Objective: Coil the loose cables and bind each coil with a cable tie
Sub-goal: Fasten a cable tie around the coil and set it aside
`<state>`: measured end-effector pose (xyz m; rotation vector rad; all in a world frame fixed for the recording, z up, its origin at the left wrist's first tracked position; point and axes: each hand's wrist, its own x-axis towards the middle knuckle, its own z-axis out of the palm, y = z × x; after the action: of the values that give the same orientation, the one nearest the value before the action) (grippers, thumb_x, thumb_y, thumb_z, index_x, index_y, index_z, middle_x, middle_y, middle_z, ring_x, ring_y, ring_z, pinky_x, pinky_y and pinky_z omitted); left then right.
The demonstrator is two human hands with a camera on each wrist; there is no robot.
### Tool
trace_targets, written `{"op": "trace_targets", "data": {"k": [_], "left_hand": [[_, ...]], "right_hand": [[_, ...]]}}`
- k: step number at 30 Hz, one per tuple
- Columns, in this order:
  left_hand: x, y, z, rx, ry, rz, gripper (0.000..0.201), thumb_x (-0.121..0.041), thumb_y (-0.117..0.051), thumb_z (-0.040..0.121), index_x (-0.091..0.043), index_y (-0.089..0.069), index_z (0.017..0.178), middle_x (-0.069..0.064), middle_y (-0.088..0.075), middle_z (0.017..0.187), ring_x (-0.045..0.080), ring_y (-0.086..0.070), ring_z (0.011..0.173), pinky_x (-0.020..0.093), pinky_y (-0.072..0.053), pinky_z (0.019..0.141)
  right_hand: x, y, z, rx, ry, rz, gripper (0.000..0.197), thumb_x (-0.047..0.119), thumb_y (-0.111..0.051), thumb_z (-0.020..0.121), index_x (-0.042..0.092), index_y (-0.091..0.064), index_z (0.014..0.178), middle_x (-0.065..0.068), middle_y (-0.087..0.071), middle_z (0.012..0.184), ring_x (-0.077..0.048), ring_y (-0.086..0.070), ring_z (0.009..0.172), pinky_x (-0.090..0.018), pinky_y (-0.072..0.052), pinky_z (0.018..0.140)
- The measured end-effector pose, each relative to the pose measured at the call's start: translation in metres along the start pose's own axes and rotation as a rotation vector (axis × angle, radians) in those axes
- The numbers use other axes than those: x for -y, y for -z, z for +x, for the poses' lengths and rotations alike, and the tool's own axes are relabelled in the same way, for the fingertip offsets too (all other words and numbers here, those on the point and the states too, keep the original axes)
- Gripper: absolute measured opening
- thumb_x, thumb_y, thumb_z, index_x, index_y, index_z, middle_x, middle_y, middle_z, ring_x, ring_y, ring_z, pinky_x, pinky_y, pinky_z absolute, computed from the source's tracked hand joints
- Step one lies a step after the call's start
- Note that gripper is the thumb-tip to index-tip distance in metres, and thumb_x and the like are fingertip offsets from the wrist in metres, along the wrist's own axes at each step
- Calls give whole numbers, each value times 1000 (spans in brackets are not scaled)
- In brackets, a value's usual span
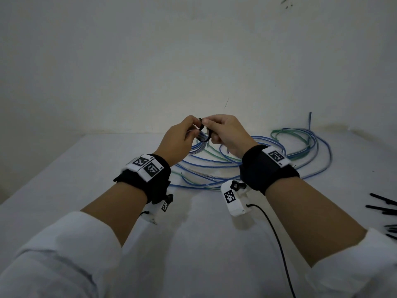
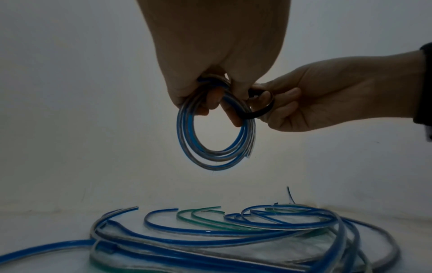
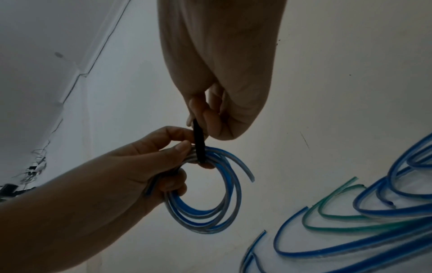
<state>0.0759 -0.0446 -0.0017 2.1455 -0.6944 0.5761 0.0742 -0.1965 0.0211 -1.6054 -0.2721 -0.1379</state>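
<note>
A small coil of blue cable [image 2: 215, 146] [image 3: 222, 199] [image 1: 198, 139] hangs in the air above the table. My left hand [image 1: 180, 138] [image 2: 205, 96] [image 3: 149, 166] grips its upper side, fingers curled through the ring. A black cable tie [image 2: 259, 109] [image 3: 199, 146] [image 1: 204, 132] loops around the coil's strands. My right hand [image 1: 223, 132] [image 3: 210, 118] [image 2: 292, 103] pinches the tie just beside the left fingers. Loose blue and green cables [image 1: 268, 155] [image 2: 233, 238] [image 3: 362, 221] lie spread on the table below and to the right.
Several spare black cable ties [image 1: 384, 208] lie at the table's right edge. The white table [image 1: 193, 244] meets a pale wall [image 1: 193, 61] close behind the hands. A thin black wire [image 1: 277, 239] runs from the right wrist camera toward me.
</note>
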Motion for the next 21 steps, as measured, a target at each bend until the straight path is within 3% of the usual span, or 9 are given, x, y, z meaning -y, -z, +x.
{"op": "trace_targets", "data": {"k": [3, 7, 12, 16, 21], "left_hand": [[-1, 0, 0, -27, 34, -14, 15, -9, -44, 95, -10, -54, 107, 2, -66, 92, 19, -60, 85, 29, -44, 77], [-4, 3, 0, -2, 28, -52, 18, -4, -45, 93, -12, -58, 102, -2, -62, 93, 17, -59, 89, 29, -46, 84], [-12, 3, -6, 88, 3, -127, 23, 1, -43, 92, -12, -60, 101, -5, -63, 90, 3, -59, 83, 11, -44, 80], [-19, 1, -8, 107, -41, -78, 18, 0, -44, 93, -7, -60, 100, 0, -62, 91, -7, -55, 79, 3, -39, 74], [-25, 2, -11, 110, -83, 10, 16, -4, -44, 94, -5, -59, 100, -1, -62, 91, 13, -55, 85, 9, -38, 74]], "right_hand": [[3, -2, -1, -9, -33, 48, 3, 7, -58, 90, 8, -59, 88, -4, -51, 65, -7, -41, 40, -19, -37, 44], [3, 0, 2, -58, -54, 76, 15, 8, -59, 89, 14, -53, 77, -3, -54, 70, -8, -46, 42, -22, -38, 46], [5, 11, 7, -169, -65, 28, 19, 6, -53, 92, 15, -48, 76, -8, -56, 75, -8, -51, 42, -22, -37, 43], [7, 18, 10, -235, -122, 3, 22, 1, -51, 92, 13, -46, 74, -6, -49, 65, -12, -46, 49, -20, -38, 40], [7, 16, 13, -279, -150, -23, 25, -3, -52, 90, 12, -45, 70, -6, -48, 62, -13, -43, 49, -22, -37, 43]]}}
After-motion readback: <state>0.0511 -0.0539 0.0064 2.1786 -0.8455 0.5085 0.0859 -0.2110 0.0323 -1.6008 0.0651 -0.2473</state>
